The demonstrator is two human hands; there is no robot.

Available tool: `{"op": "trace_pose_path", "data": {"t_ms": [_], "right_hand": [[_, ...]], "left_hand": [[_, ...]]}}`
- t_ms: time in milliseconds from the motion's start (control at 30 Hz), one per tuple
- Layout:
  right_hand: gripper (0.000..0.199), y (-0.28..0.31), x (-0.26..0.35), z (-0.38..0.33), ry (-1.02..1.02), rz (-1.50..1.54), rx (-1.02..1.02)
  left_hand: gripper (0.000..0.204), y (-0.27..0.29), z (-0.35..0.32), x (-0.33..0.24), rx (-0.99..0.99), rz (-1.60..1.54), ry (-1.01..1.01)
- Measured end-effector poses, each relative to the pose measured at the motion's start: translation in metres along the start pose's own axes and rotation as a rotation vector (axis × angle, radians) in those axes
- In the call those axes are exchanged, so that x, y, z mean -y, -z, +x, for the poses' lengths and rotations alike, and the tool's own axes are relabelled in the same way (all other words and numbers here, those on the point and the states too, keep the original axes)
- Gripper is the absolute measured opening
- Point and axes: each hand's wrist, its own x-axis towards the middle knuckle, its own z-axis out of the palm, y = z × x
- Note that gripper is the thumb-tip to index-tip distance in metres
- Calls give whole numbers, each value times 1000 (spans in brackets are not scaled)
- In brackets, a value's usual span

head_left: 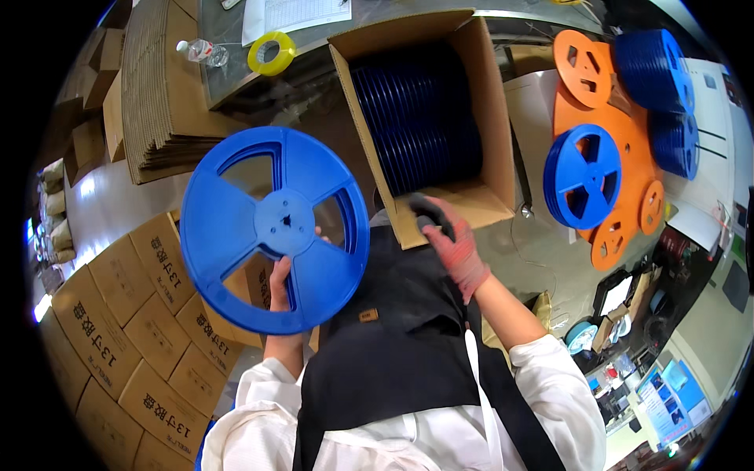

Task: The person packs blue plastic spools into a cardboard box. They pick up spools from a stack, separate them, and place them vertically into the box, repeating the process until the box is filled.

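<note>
On the left, my left hand (280,284) is closed around a large blue plastic reel (236,192), reaching through one of its cutouts. More than one rim shows at its edge, so at least two reels seem stacked together. My right hand (455,247) wears a red glove with dark fingertips. It hovers at the near edge of an open cardboard box (493,118), fingers curved and apart, slightly blurred, with nothing visible in them. Inside that box, several blue reels (424,118) stand on edge in two rows.
Stacked cartons (133,345) fill the lower left, with flattened cardboard (169,86) above. Yellow tape (272,53), a plastic bottle (203,52) and a paper sheet (298,16) lie on the metal table. At right, blue reels (582,177) rest on an orange surface (628,145).
</note>
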Motion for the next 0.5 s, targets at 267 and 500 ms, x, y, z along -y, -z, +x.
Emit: {"op": "trace_pose_path", "data": {"t_ms": [267,500], "right_hand": [[50,39,-225,77,-83,-830,59],[65,-8,-294,183,216,-1454,635]], "left_hand": [[75,6,45,52,10,147,-110],[82,22,93,101,128,411,-63]]}}
